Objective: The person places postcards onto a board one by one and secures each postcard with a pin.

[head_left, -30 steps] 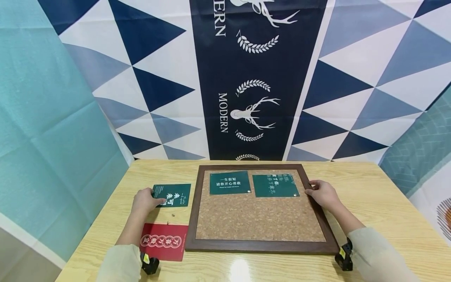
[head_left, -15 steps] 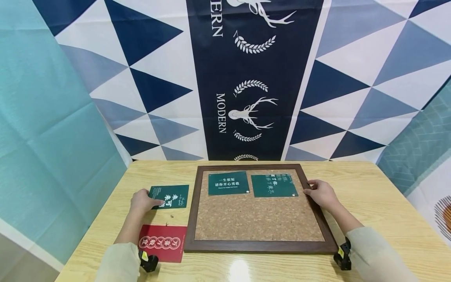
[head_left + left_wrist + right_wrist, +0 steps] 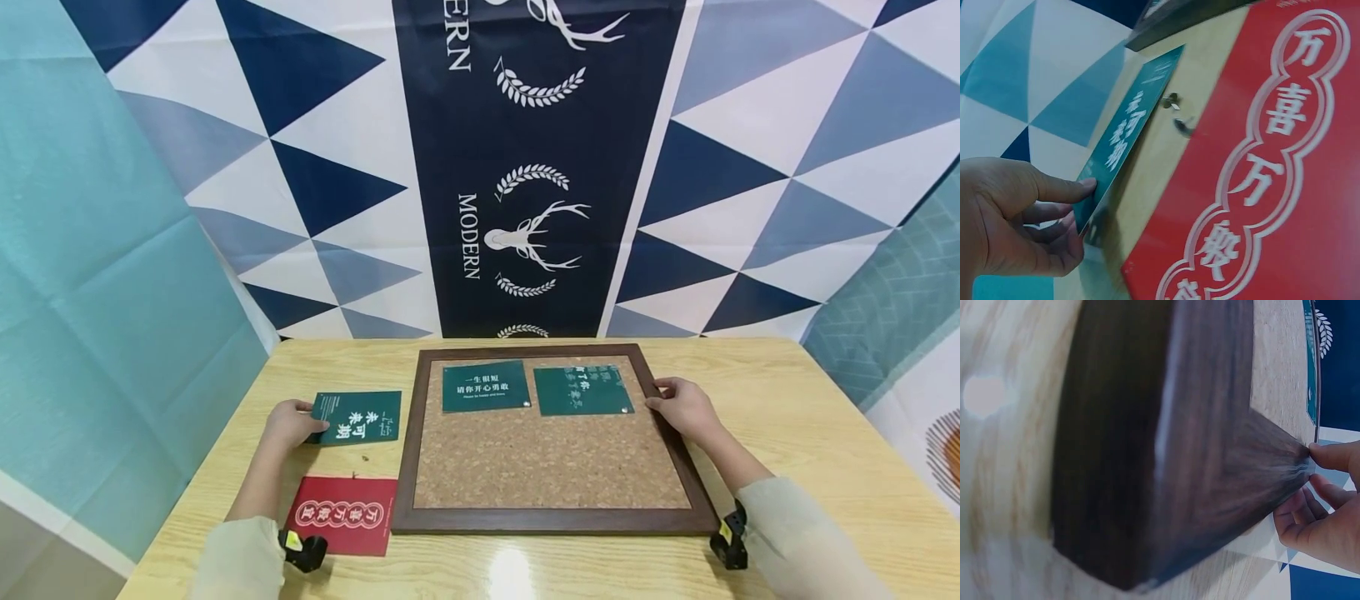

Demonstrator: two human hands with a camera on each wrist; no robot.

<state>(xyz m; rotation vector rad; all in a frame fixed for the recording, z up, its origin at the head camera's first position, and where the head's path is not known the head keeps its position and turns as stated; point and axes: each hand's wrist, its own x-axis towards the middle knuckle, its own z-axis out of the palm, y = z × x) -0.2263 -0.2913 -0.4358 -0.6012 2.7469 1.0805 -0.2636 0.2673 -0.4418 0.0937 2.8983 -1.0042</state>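
My left hand (image 3: 287, 425) pinches the left edge of a green card (image 3: 363, 417) with white characters, thumb on top and fingers beneath. In the left wrist view that card (image 3: 1125, 134) slants, its near edge lifted off the table. My right hand (image 3: 686, 410) grips the right side of a brown-framed corkboard (image 3: 551, 471), thumb on the frame (image 3: 1210, 462) and fingers at its outer edge in the right wrist view. Along the board's top sit a green card (image 3: 483, 387) at left and another green card (image 3: 585, 402) at right, each with a small shiny pin at its lower right.
A red card (image 3: 345, 515) with white characters lies on the wooden table (image 3: 795, 417) left of the board, below my left hand. Two small pin-like pieces (image 3: 1171, 101) lie between it and the held card. A patterned cloth (image 3: 337, 108) hangs behind the table.
My left hand has slid left to the green card's edge, uncovering more of its characters. The card has shifted slightly left. My right hand stays on the frame.
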